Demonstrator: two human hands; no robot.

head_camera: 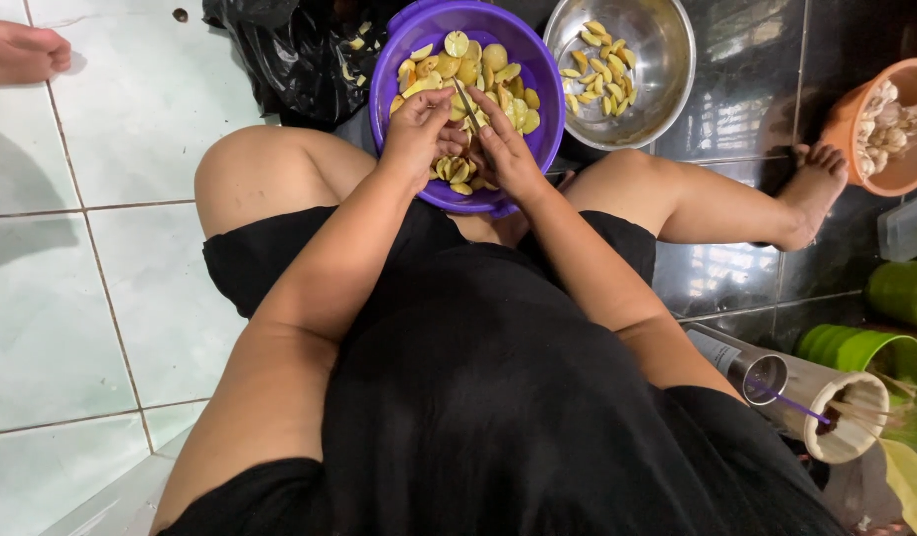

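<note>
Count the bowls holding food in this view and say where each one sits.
3. A purple bowl under both hands, a steel bowl just right of it, and an orange bowl at the right edge, partly cut off. More may lie out of frame.

Tiled floor, steel bowl, orange bowl

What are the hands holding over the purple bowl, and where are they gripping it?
The right hand holds a knife by its handle; the left hand pinches a yellow-green fruit piece against the blade, grip partly hidden.
</note>
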